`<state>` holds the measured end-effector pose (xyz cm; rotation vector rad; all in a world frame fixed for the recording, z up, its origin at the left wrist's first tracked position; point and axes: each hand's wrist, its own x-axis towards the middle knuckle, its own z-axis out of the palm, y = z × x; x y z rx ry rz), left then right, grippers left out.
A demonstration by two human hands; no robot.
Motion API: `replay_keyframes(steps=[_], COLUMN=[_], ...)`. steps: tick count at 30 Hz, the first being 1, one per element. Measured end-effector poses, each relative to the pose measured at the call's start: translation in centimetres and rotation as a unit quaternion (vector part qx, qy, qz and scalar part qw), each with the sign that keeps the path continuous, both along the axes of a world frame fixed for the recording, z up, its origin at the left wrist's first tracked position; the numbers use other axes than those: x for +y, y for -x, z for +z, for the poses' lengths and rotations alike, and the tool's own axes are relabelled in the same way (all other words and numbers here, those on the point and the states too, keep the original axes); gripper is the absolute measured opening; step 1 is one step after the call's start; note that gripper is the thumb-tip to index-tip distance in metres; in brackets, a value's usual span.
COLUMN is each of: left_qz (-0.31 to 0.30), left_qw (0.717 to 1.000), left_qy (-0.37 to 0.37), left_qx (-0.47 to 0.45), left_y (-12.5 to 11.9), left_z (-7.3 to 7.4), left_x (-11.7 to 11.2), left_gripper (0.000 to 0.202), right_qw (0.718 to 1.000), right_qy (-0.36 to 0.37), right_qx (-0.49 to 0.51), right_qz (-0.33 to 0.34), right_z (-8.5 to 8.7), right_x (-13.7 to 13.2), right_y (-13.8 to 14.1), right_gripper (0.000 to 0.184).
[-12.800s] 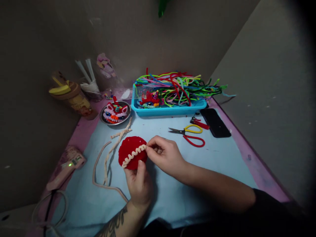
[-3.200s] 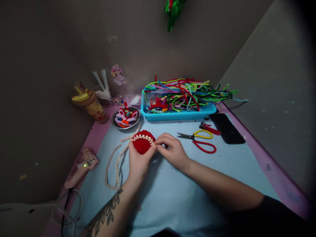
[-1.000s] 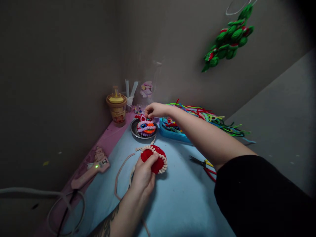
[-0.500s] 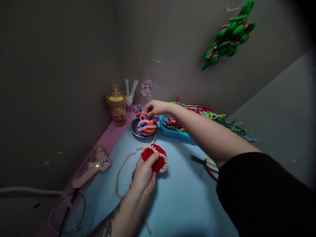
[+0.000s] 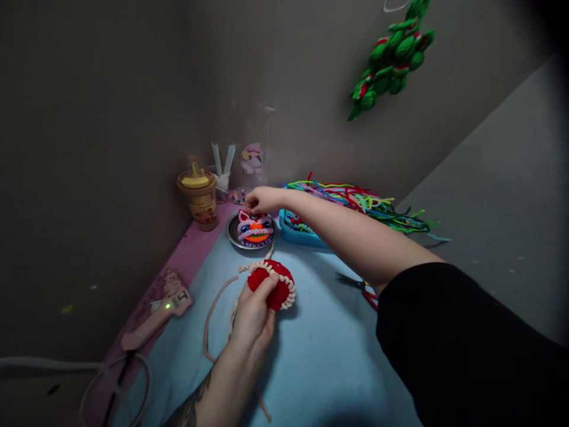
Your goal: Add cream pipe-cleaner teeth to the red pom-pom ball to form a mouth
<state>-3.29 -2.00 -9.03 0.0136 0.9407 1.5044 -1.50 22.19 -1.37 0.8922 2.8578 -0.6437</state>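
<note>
My left hand (image 5: pixel 255 314) is closed round a round red fuzzy piece (image 5: pixel 279 290) edged with coiled cream pipe cleaner, its thumb pressing on the front. A cream strand trails from the piece's upper edge. My right hand (image 5: pixel 265 200) reaches across to the back, its fingers pinched at the top of a small pipe-cleaner lion head (image 5: pixel 255 230) in pink, orange and purple with blue eyes. That lion head sits in a round metal dish (image 5: pixel 232 237); the exact fingertip contact is hard to see. A loose beige pipe cleaner (image 5: pixel 208 323) lies left of my left hand.
Behind my right forearm stands a blue tray (image 5: pixel 302 238) below many coloured pipe cleaners (image 5: pixel 368 201). Scissors (image 5: pixel 355 283) lie under that arm. On the left are a pink corded tool (image 5: pixel 155 317) with a green light and a brown cup (image 5: pixel 201 201). A green decoration (image 5: pixel 391 59) hangs above.
The lion head has turned to sit more upright and face forward in the dish, with my right hand at its top. My left hand keeps its hold on the red piece. The view has shifted slightly.
</note>
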Motion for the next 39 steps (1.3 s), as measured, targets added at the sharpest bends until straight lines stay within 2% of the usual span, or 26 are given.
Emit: replay_keyframes(steps=[8,13,16,19,22,25,26,29,33,39], left_qz=[0.021,0.026,0.024,0.020,0.024,0.034,0.036,0.031,0.015,0.003], left_qw=[1.000,0.999,0.999,0.999,0.999,0.996,0.994,0.988,0.979,0.976], left_qy=[0.007,0.004,-0.003,0.002,-0.010,-0.056,-0.072,-0.118,-0.164,-0.173], left_qx=[0.019,0.025,0.031,0.038,0.046,0.061,0.068,0.094,0.119,0.131], left_y=[0.1,0.3,0.4,0.4,0.2,-0.2,-0.4,-1.1,-2.1,-2.9], left_z=[-0.1,0.2,0.4,0.3,0.2,0.0,0.0,-0.2,-0.6,-1.6], left_x=[0.2,0.3,0.3,0.3,0.3,0.3,0.3,0.1,-0.2,-0.4], left_gripper=[0.030,0.029,0.031,0.036,0.040,0.045,0.045,0.039,0.038,0.045], right_qw=[1.000,0.994,0.978,0.955,0.934,0.906,0.894,0.884,0.860,0.828], right_qy=[-0.008,-0.021,-0.031,-0.024,0.006,0.025,0.014,-0.015,-0.062,-0.157], right_qx=[0.022,0.094,0.188,0.278,0.324,0.371,0.394,0.417,0.460,0.506], right_qz=[-0.014,-0.056,-0.090,-0.105,-0.148,-0.204,-0.214,-0.208,-0.213,-0.183], right_z=[-0.5,0.6,1.5,1.6,0.0,-2.8,-3.9,-6.6,-8.6,-9.0], right_x=[-0.7,-1.5,-3.4,-6.8,-11.4,-16.4,-17.9,-21.4,-22.8,-21.9], right_y=[-0.6,-2.0,-4.1,-7.1,-10.2,-12.4,-12.9,-13.4,-13.2,-13.1], right_gripper=[0.022,0.034,0.031,0.027,0.021,0.015,0.014,0.012,0.014,0.013])
